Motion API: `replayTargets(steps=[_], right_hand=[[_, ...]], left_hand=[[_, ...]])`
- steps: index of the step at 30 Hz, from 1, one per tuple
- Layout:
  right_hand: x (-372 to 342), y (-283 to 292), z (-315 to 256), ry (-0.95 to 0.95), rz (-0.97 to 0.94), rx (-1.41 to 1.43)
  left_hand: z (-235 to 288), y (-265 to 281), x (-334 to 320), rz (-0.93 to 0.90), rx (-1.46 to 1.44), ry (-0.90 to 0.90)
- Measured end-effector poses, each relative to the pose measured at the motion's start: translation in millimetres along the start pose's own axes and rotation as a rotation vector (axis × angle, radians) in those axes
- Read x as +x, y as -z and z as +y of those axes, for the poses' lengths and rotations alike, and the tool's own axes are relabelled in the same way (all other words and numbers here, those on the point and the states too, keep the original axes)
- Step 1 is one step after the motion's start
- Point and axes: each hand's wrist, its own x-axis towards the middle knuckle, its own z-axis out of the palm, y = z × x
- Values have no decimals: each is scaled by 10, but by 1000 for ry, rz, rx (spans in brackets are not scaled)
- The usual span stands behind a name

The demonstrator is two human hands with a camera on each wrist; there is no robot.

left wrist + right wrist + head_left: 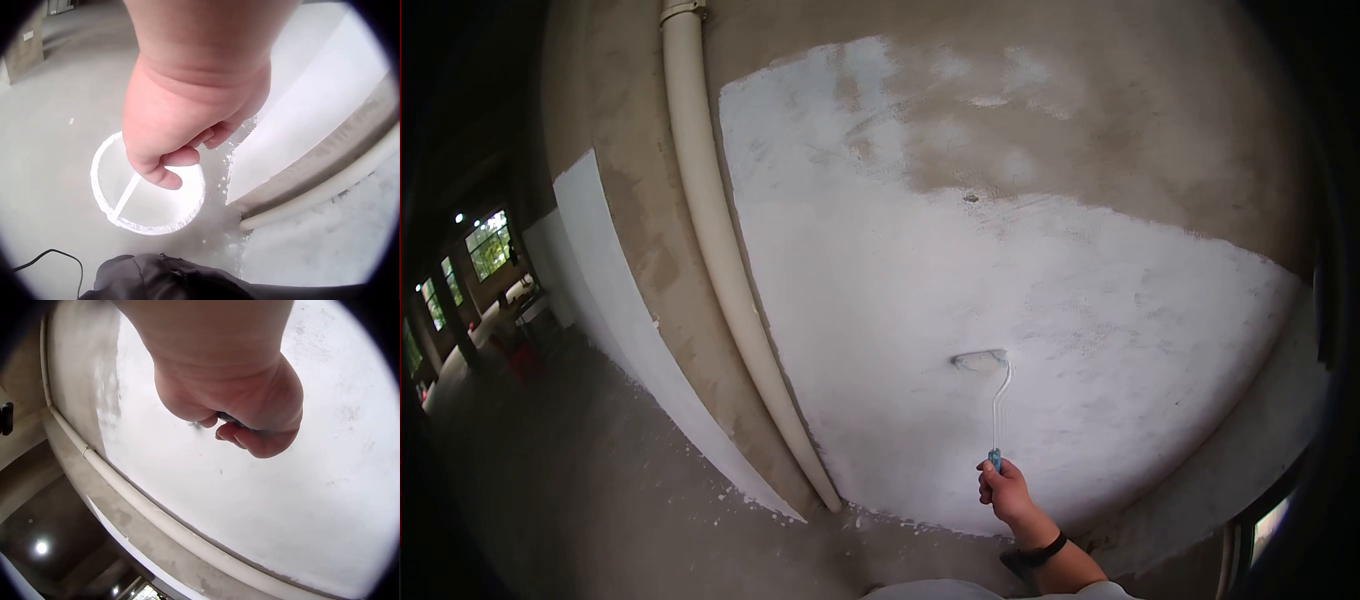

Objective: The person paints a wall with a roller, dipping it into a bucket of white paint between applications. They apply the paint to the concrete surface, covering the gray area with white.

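My right hand (pixel 1006 492) grips the blue handle of a paint roller (pixel 998 410). The roller's head lies against the white-coated part of the wall (pixel 850 290), with its bent metal frame running down to the fist. In the right wrist view the curled fingers hide most of the handle. Below my left hand (pixel 187 125) is a round white bucket (pixel 147 228), its rim crusted with white paint. A pale bail handle (pixel 127 195) runs from that rim up to the left hand, whose fingers curl round it. The left hand is outside the head view.
A cream vertical pipe (pixel 710 210) runs down the wall beside a bare strip. The upper wall (pixel 1180 130) is bare grey-brown. White drips speckle the concrete floor (pixel 620 480) along the wall's foot. A black cable (pixel 65 253) lies on the floor near dark clothing.
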Motion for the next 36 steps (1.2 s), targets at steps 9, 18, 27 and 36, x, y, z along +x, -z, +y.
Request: replayTargets(steps=[9,18,27,36], right_hand=[[-46,1,113,-77,18,146],[-437,811,508,-187,268,8],[-895,1389,816,-243,471,-205],[-1286,1223,676,-378,186,-232]], left_hand=[[63,-218,135,-21,134,1],[227,-555,-85,124,247,143],[334,-1560,-616,-117,577,5],[328,-2869,-1848,-457,816,-106]])
